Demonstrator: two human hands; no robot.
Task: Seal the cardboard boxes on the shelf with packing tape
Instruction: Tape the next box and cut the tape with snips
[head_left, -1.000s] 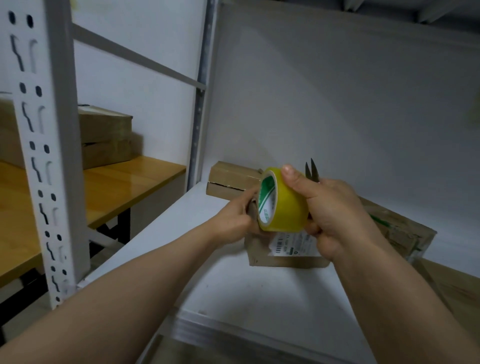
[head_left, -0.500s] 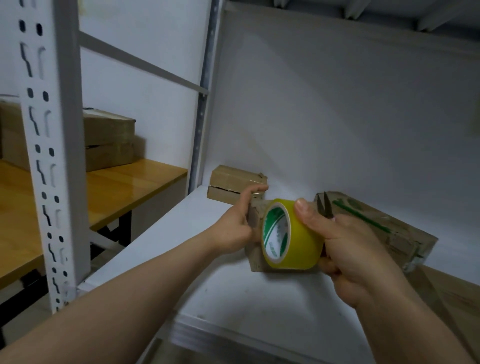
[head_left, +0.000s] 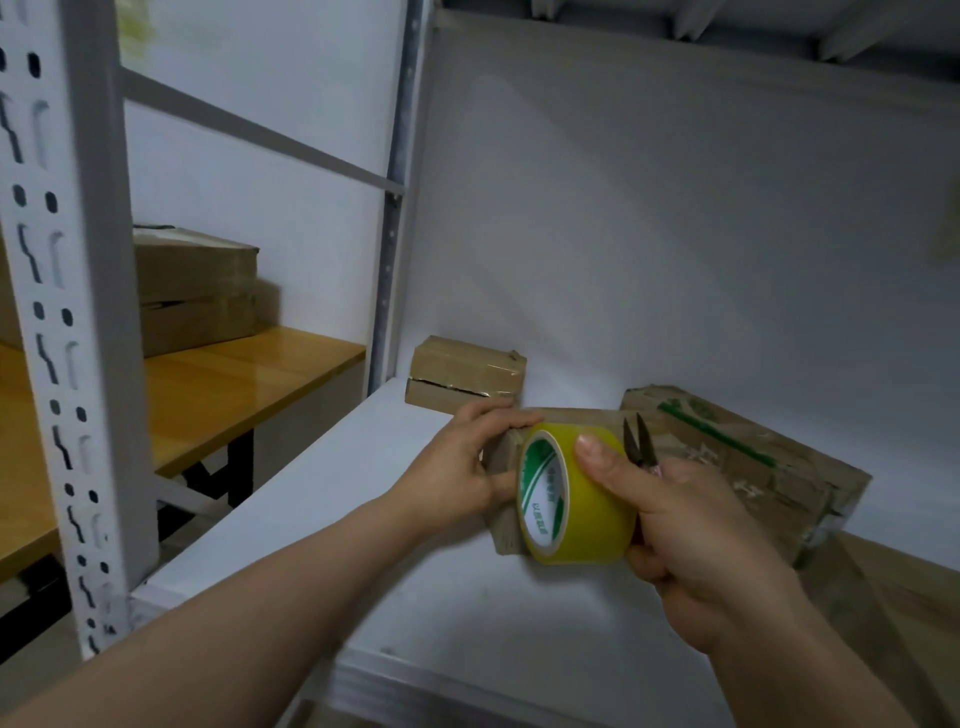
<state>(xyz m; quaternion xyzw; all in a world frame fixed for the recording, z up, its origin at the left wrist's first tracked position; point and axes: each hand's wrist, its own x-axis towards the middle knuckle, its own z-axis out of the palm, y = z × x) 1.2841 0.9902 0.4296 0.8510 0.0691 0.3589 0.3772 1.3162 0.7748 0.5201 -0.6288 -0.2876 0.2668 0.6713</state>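
Observation:
My right hand (head_left: 691, 525) grips a yellow roll of packing tape (head_left: 587, 499) with a green-printed core, and small black snips (head_left: 639, 441) stick up from the same fist. The roll sits against the front of a small cardboard box (head_left: 566, 415) on the white shelf (head_left: 322, 499). My left hand (head_left: 467, 462) holds the left end of that box, fingers over its top edge. Most of the box is hidden behind the roll and both hands.
A taped small box (head_left: 465, 374) stands at the back left corner of the shelf. A larger worn box with green tape (head_left: 748, 462) lies to the right. A perforated white upright (head_left: 57, 312) rises at left, with a wooden table (head_left: 223, 384) and stacked boxes (head_left: 197, 291) beyond.
The tape roll has come down from above the box to its front face. My left hand moved from the roll onto the box's left end. The snips' tips show again.

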